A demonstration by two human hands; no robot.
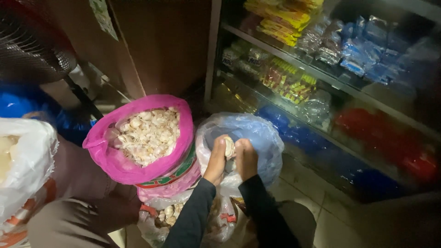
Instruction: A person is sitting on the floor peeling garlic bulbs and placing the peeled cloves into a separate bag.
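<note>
Both my hands are raised together over an open pale blue plastic bag (262,133). My left hand (217,158) and my right hand (246,158) grip one garlic bulb (229,147) between their fingers. Both arms wear dark sleeves. To the left stands a pink-lined sack (110,158) filled with garlic cloves and bulbs (147,135). Below my arms lies a clear bag (165,216) with more garlic in it.
Glass-fronted shelves (321,78) with packaged goods in yellow, blue and red run along the right. A white plastic bag (23,160) sits at the left, with a fan grille (32,50) above it. A brown cardboard panel (161,41) stands behind the sack. Tiled floor (340,225) shows at the lower right.
</note>
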